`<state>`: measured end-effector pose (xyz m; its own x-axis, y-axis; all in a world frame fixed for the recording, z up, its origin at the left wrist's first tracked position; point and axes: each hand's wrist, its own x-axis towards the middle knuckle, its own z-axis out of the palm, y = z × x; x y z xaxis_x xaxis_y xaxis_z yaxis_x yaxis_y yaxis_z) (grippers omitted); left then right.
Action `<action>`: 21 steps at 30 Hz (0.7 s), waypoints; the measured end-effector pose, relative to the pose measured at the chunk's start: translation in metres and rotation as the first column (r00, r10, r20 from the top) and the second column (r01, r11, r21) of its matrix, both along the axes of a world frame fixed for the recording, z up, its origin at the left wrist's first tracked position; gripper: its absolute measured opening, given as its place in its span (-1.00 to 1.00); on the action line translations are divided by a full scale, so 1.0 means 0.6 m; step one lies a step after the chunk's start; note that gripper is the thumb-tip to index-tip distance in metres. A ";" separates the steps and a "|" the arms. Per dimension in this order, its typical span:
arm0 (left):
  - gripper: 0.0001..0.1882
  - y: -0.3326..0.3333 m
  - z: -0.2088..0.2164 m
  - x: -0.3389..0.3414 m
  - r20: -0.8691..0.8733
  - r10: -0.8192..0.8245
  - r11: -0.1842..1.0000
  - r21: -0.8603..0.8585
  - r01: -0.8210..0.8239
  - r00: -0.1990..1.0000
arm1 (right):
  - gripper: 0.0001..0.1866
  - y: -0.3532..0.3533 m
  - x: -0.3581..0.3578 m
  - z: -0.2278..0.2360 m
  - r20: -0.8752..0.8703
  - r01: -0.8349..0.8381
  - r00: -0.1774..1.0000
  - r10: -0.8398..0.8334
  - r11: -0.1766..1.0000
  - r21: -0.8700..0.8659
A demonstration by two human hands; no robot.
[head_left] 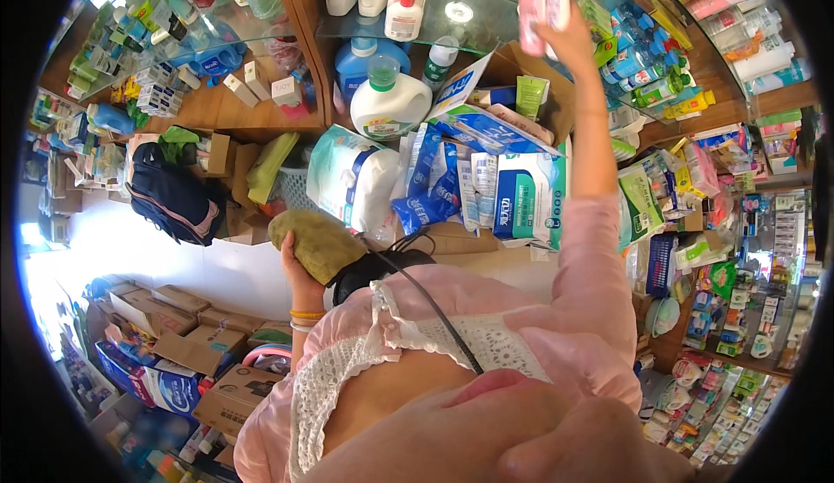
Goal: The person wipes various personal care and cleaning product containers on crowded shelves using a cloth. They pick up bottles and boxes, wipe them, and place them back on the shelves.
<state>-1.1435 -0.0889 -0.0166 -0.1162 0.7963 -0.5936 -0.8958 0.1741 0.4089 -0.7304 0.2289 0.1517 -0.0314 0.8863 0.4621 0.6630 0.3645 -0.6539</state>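
Our right hand (568,42) pinched pink packaging (531,9) near the right end of the glass shelf (491,5); our half-curled left hand (301,276) held an olive cloth bundle (320,247). Below the shelf's front edge stood a white jug (391,108).

In the upper part of the frame, right of centre, my right hand (569,42) holds packages (532,5) above an open carton (514,68) with a tube (532,96) in it. A wrapped pack (530,198) lies below, a jug (410,102) left of that. Left of centre, my left hand (302,276) holds a cloth (321,247); a backpack (174,192) is at far left, above cardboard boxes (187,350) at lower left.
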 end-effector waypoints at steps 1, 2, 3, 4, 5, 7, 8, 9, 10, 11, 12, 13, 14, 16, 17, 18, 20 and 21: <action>-0.47 -0.002 -0.002 -0.001 0.009 -0.004 1.000 0.007 0.004 1.000 | -0.36 -0.034 0.030 -0.002 0.097 0.016 0.995 -0.012 0.999 -0.043; -0.47 -0.003 -0.003 -0.003 0.019 -0.003 1.000 0.016 0.003 1.000 | -0.34 -0.068 0.043 -0.009 0.192 0.011 0.981 -0.003 0.999 -0.039; -0.46 -0.002 -0.005 -0.004 0.028 0.000 1.000 0.023 0.000 1.000 | -0.33 -0.100 0.050 -0.012 0.284 0.004 0.959 0.006 0.999 -0.037; -0.46 0.000 -0.005 -0.005 0.014 -0.003 1.000 0.029 0.002 1.000 | -0.34 -0.130 0.046 -0.009 0.360 0.032 0.932 0.030 0.986 -0.165; -0.46 0.004 -0.005 -0.007 0.000 -0.003 0.999 0.033 0.003 1.000 | -0.37 -0.145 0.047 -0.019 0.404 0.060 0.912 0.069 0.953 -0.298; -0.47 0.020 0.004 -0.005 -0.019 -0.035 0.998 0.042 0.036 0.999 | -0.41 -0.169 0.065 -0.071 0.623 -0.001 0.764 0.170 0.965 -0.262; -0.46 0.022 0.003 -0.004 -0.022 -0.031 0.999 0.040 0.032 0.999 | -0.41 -0.174 0.060 -0.101 0.743 -0.010 0.643 0.185 0.972 -0.233; -0.46 0.028 0.001 -0.004 -0.020 -0.031 0.999 0.040 0.032 0.999 | -0.39 -0.179 0.054 -0.126 0.740 0.030 0.658 0.139 0.977 -0.210; -0.46 0.036 -0.001 -0.003 -0.020 -0.027 0.999 0.042 0.028 0.999 | -0.38 -0.180 0.050 -0.145 0.736 0.067 0.671 0.094 0.980 -0.186; -0.46 0.039 0.000 -0.001 -0.003 -0.039 0.998 0.042 0.039 0.999 | -0.35 -0.180 0.053 -0.154 0.803 0.054 0.592 0.073 0.990 -0.130; -0.45 0.040 0.001 0.002 0.013 -0.047 0.998 0.041 0.046 0.999 | -0.37 -0.175 0.048 -0.150 0.814 0.067 0.575 0.086 0.986 -0.151; -0.45 0.040 0.002 0.005 0.030 -0.052 0.998 0.041 0.051 0.998 | -0.44 -0.165 0.042 -0.142 0.784 0.025 0.617 0.070 0.994 -0.109; -0.44 0.040 0.000 0.008 0.029 -0.043 0.998 0.037 0.042 0.999 | -0.50 -0.153 0.036 -0.132 0.752 -0.017 0.657 0.059 0.998 -0.064; -0.44 0.031 -0.004 0.013 0.021 -0.019 1.000 0.019 0.019 1.000 | -0.62 -0.103 0.012 -0.078 0.581 -0.012 0.813 0.041 0.998 -0.054; -0.44 0.027 -0.003 0.015 0.017 -0.012 1.000 0.010 0.012 1.000 | -0.67 -0.063 0.015 -0.066 0.502 0.009 0.864 -0.046 0.997 0.077; -0.44 0.019 -0.008 0.014 0.004 0.013 1.000 -0.015 -0.013 1.000 | -0.66 -0.021 0.011 -0.049 0.435 0.061 0.891 -0.130 0.984 0.169; -0.45 0.018 -0.014 0.009 -0.019 0.031 0.998 -0.061 -0.032 0.999 | -0.63 0.086 0.050 -0.053 0.524 0.212 0.784 -0.333 0.937 0.278; -0.46 0.015 -0.015 0.006 -0.004 0.043 0.997 -0.067 -0.043 0.999 | -0.53 0.140 0.065 -0.065 0.604 0.314 0.725 -0.330 0.940 0.138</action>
